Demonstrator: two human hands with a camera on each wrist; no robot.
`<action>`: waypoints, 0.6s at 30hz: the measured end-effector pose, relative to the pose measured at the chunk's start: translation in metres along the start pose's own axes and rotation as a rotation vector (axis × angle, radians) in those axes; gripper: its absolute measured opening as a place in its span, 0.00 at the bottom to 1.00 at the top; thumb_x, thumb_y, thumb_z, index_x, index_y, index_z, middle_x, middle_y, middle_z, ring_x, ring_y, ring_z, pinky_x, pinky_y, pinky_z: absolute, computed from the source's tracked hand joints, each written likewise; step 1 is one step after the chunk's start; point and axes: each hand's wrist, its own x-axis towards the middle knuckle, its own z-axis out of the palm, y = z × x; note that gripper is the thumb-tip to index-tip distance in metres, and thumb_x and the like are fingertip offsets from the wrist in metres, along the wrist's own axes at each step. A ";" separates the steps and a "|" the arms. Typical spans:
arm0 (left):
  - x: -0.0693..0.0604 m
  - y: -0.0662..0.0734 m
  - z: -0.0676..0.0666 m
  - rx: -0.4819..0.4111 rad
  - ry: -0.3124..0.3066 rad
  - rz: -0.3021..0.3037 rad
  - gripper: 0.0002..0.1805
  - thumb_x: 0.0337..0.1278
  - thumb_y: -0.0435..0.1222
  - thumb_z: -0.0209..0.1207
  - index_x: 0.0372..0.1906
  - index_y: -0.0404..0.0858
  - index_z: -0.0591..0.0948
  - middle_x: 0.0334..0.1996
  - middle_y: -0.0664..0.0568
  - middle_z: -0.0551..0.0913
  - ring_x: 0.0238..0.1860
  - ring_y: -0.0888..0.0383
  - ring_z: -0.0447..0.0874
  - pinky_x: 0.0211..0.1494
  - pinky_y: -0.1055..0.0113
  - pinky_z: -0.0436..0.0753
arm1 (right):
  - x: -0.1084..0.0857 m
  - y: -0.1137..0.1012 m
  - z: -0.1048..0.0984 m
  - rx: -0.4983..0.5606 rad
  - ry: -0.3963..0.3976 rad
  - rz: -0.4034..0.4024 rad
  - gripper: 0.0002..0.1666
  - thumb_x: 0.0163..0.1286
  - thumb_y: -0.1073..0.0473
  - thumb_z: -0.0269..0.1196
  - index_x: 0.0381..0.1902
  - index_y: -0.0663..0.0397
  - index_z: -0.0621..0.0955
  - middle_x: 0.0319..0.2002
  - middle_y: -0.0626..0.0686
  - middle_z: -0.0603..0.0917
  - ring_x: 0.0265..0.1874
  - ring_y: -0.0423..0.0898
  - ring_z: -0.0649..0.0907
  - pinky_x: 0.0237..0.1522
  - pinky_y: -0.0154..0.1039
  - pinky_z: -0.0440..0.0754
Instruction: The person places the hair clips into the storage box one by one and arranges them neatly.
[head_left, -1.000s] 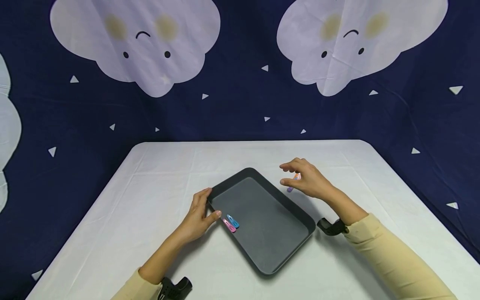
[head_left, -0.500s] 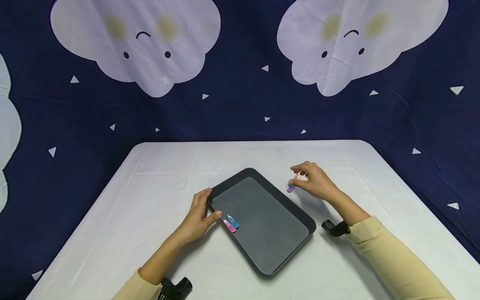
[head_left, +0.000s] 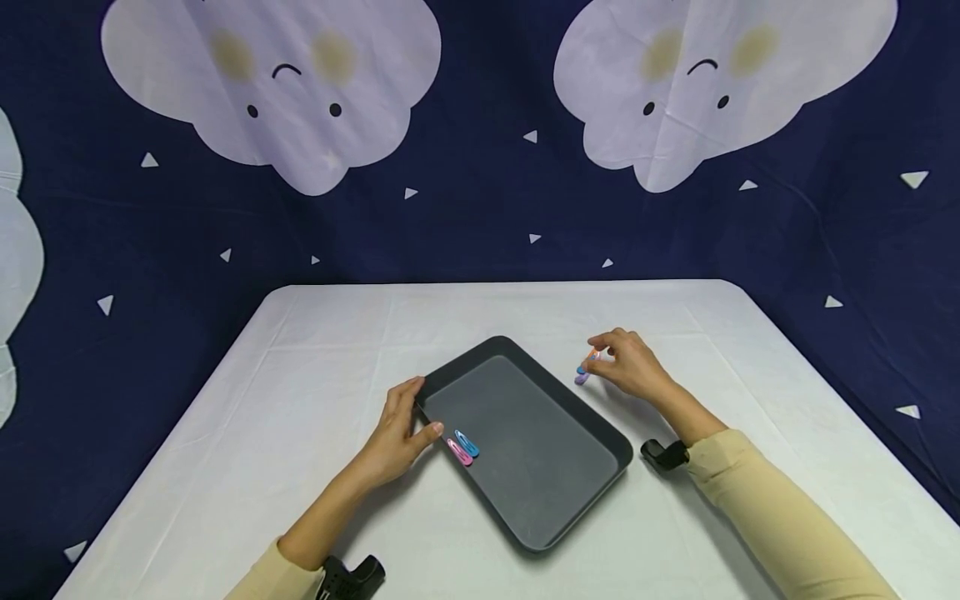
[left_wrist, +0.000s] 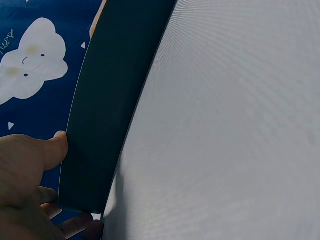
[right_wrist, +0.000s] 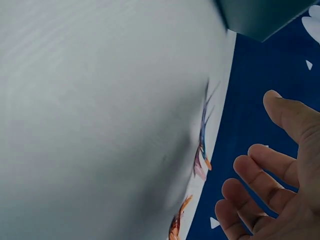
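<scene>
Fingers (right_wrist: 257, 182) of the right hand (head_left: 633, 367) stand wide of the thumb with nothing between them, close above the loose hair clips (head_left: 582, 378) on the white table (head_left: 337, 350), just outside the dark tray (head_left: 540, 450). The hand partly covers that small group, so how many lie there is hard to tell. For a clean pick-up, best bring thumb and fingertip down beside one clip and pinch it lightly across its width, without nudging its neighbours. The left hand (head_left: 397, 429) grips the tray's left corner, thumb at the rim, which should steady it. Inside, near that hand, a pink clip (head_left: 460, 452) and a blue clip (head_left: 467, 444) lie side by side
</scene>
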 end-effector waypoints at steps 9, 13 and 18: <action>0.000 0.001 0.000 0.004 -0.008 -0.004 0.42 0.62 0.41 0.58 0.73 0.32 0.49 0.71 0.38 0.49 0.73 0.36 0.47 0.71 0.39 0.54 | 0.002 0.003 0.005 -0.065 -0.009 0.051 0.30 0.56 0.47 0.68 0.51 0.62 0.80 0.46 0.62 0.81 0.44 0.57 0.74 0.44 0.49 0.72; 0.000 0.001 0.000 0.005 -0.010 -0.002 0.42 0.62 0.42 0.58 0.73 0.32 0.49 0.71 0.38 0.49 0.73 0.35 0.47 0.71 0.38 0.54 | 0.003 0.004 0.006 -0.103 -0.014 0.053 0.30 0.54 0.47 0.69 0.49 0.61 0.81 0.44 0.61 0.82 0.43 0.58 0.75 0.43 0.50 0.71; 0.000 0.000 -0.001 0.001 -0.015 -0.002 0.42 0.62 0.42 0.57 0.73 0.32 0.49 0.71 0.37 0.48 0.73 0.35 0.47 0.71 0.38 0.54 | 0.004 0.006 0.009 -0.149 -0.027 0.037 0.24 0.53 0.46 0.69 0.42 0.57 0.84 0.38 0.59 0.82 0.37 0.56 0.75 0.37 0.45 0.69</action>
